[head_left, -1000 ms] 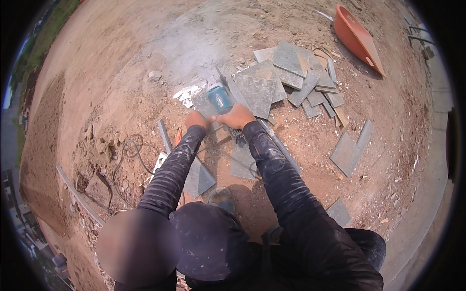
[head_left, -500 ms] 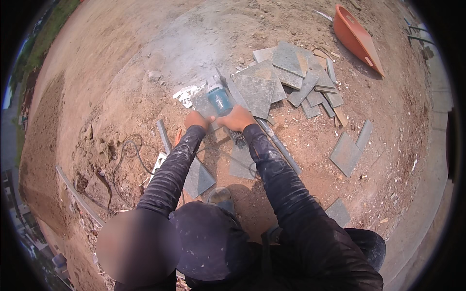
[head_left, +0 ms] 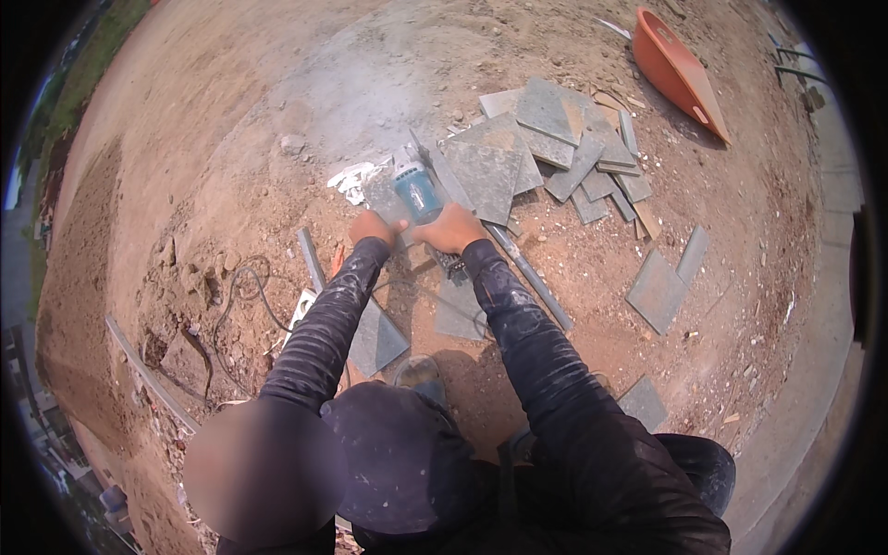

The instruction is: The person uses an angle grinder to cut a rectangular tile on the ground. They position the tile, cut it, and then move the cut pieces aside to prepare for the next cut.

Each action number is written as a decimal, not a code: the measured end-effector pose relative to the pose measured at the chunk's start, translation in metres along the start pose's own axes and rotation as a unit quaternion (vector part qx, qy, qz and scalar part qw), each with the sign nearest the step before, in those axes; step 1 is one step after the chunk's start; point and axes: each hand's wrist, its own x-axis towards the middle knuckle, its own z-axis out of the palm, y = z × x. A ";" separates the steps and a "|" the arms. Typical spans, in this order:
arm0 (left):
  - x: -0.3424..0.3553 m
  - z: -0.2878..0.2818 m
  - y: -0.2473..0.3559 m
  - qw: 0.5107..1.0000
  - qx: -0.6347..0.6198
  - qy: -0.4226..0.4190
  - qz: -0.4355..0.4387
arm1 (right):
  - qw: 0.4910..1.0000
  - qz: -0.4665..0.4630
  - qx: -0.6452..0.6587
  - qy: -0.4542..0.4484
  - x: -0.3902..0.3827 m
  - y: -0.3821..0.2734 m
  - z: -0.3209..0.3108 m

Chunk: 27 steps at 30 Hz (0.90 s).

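A teal angle grinder (head_left: 418, 194) is in my right hand (head_left: 450, 228), which wraps round its rear body. Its metal head and disc point away from me, and pale dust spreads over the ground beyond. My left hand (head_left: 372, 228) is closed at the near edge of a grey stone tile (head_left: 379, 191), thumb toward the grinder; its fingertips are hidden. The tile lies beside and partly under the grinder. Just right of the tool, a larger grey slab (head_left: 481, 176) leans among stacked pieces. White crumpled scrap (head_left: 351, 182) lies left of the tile.
Several cut grey tiles (head_left: 550, 111) are heaped at the far right, with an orange wheelbarrow tray (head_left: 680, 74) beyond. A long metal bar (head_left: 532, 282) lies right of my right forearm. A cable (head_left: 222, 314) loops over rubble on the left. Loose tiles (head_left: 377, 338) lie near my foot.
Both hands and the grinder keep nearly the same place. The whole view shifts very slightly; the dust cloud remains beyond the tool.
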 end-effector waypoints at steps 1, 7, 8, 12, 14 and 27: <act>0.000 0.001 0.000 1.000 0.001 -0.001 -0.001 | 1.000 0.001 -0.001 -0.001 0.000 0.001 0.001; 0.000 -0.001 0.001 1.000 0.004 0.001 -0.002 | 1.000 -0.002 -0.001 0.002 0.003 0.004 0.003; 0.000 -0.001 0.001 1.000 0.006 0.000 -0.003 | 1.000 -0.002 0.001 0.001 0.004 0.004 0.003; -0.001 -0.002 0.002 1.000 0.010 -0.003 -0.005 | 1.000 -0.005 0.004 0.005 0.002 0.004 0.003; -0.001 -0.001 0.001 1.000 0.011 0.008 0.000 | 1.000 -0.004 0.009 0.001 0.000 0.004 0.002; 0.006 0.002 -0.004 1.000 -0.005 -0.012 -0.003 | 1.000 -0.002 0.004 -0.009 -0.010 0.003 -0.003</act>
